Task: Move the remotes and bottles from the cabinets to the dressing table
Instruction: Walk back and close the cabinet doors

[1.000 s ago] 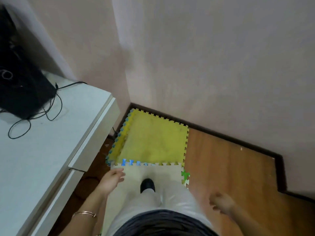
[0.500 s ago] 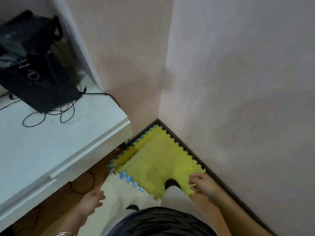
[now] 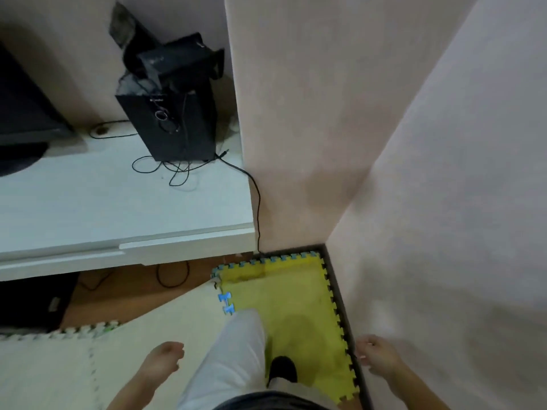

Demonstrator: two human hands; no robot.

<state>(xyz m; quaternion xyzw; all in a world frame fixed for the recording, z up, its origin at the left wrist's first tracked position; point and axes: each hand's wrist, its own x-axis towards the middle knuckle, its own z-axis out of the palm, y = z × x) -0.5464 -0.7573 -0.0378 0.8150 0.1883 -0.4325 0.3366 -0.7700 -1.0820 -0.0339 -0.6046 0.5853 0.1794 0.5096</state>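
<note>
No remote or bottle shows in the head view. My left hand point(image 3: 162, 362) hangs low at the bottom centre-left over the cream floor mat, fingers loosely curled, holding nothing. My right hand point(image 3: 377, 355) hangs at the bottom right beside the wall, fingers loosely apart and empty. A white table top point(image 3: 118, 202) fills the left, ahead of my left hand.
A black speaker point(image 3: 174, 125) with tangled cables stands on the white top near the wall corner. A dark screen base point(image 3: 20, 128) sits at the far left. A yellow foam mat point(image 3: 281, 297) lies in the corner under my feet. A black box point(image 3: 32, 303) sits under the table.
My view has swung left, bringing the white top and speaker toward the centre. My right hand dropped back to my side near the wall; both hands stay empty.
</note>
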